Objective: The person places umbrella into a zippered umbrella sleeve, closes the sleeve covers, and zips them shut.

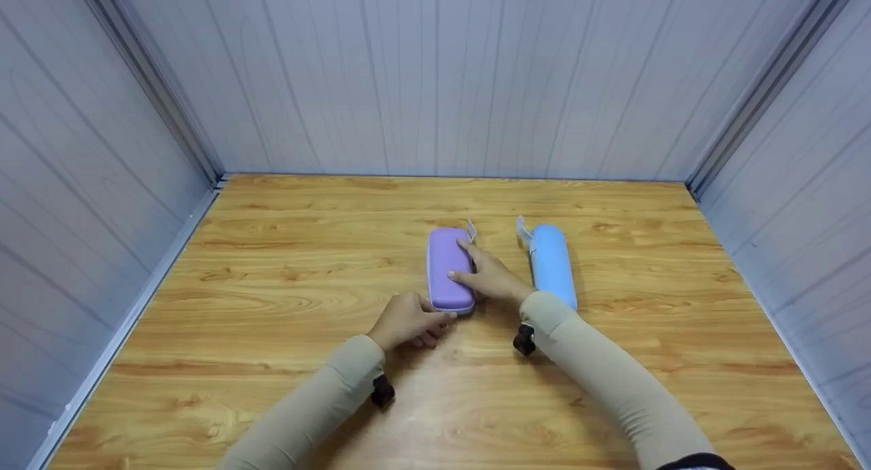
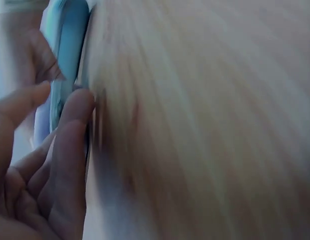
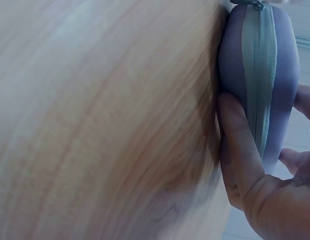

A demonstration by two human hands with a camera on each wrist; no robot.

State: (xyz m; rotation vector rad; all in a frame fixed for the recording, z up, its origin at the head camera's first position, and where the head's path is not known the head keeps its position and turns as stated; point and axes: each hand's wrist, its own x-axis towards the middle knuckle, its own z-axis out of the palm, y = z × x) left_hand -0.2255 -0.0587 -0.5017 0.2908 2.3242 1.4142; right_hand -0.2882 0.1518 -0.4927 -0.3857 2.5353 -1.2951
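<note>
A purple zippered hard case (image 1: 446, 259), like a glasses case, lies on the wooden table with a wrist strap at its far right corner. My right hand (image 1: 493, 276) grips its right side; in the right wrist view, the fingers (image 3: 240, 135) spread over both sides of the pale zipper seam (image 3: 260, 75). At the near end, my left hand (image 1: 408, 320) pinches the case's edge between thumb and fingers. Whether those fingertips (image 2: 77, 105) hold the zipper pull is unclear. Just right of my right hand lies a similar light blue case (image 1: 552, 262), with a pale strap (image 1: 522, 232).
The wood-grained table (image 1: 286, 266) is enclosed by a pale panelled back wall (image 1: 435, 82) and side walls. My right forearm (image 1: 605, 368) passes just in front of the blue case's near end. Small dark objects (image 1: 383, 391) hang under both wrists.
</note>
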